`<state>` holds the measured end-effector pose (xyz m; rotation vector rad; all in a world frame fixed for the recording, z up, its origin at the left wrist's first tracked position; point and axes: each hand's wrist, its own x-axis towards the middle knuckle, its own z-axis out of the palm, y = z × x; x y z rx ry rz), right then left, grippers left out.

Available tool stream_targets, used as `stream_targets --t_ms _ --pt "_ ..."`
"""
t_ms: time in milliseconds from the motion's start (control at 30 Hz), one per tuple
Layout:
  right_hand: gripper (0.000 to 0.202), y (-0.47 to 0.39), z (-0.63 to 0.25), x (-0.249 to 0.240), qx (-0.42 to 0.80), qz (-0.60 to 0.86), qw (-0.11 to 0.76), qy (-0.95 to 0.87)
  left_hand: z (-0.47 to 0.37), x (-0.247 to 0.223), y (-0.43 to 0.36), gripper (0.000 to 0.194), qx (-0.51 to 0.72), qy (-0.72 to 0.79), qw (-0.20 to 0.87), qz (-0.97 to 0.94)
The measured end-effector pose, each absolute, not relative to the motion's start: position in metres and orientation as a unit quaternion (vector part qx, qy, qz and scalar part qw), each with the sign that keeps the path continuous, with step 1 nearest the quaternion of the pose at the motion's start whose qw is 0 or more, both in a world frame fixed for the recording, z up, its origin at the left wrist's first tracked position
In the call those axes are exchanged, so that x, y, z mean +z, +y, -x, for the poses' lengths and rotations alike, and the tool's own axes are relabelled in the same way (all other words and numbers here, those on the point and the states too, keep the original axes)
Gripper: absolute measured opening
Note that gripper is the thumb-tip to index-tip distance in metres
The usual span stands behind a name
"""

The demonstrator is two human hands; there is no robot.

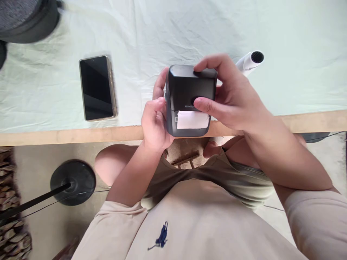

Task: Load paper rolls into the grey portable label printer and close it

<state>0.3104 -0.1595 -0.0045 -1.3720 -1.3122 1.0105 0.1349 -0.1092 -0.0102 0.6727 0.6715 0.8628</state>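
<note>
A black label printer point(192, 88) with "NIIMB" lettering is held up over the table's front edge. A strip of white label paper point(193, 120) sticks out of its front. My left hand point(155, 124) is closed round the printer's left side, its thumb near the edge and some fingers hidden behind. With thumb and index finger on the printer's dark cover, my right hand point(229, 94) grips the right side; its other fingers are partly hidden. The cover looks closed.
A smartphone point(97, 88) with a dark screen lies left on the pale tablecloth point(141, 32). Behind my right hand is a white cylindrical object point(249, 62) with a dark end. A round black object point(29, 21) stands far left. Below the wooden edge point(54, 138) is a black stand base point(73, 182).
</note>
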Motion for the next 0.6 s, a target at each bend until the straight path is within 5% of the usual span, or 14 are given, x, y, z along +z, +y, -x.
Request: stream_targets --t_ms 200,433,600 --pt "0.036 -0.161 -0.315 0.008 0.316 0.563 0.456 -0.613 -0.133 -0.016 -0.106 0.036 0.427 0.304 0.8 -0.292" --pt "0.07 -0.166 -0.324 0.009 0.388 0.533 0.406 -0.633 -0.13 -0.018 -0.106 0.038 0.427 0.289 0.804 -0.295" --pt "0.058 -0.169 -0.327 0.014 0.275 0.573 0.459 -0.62 -0.131 -0.022 -0.103 0.043 0.42 0.313 0.798 -0.296"
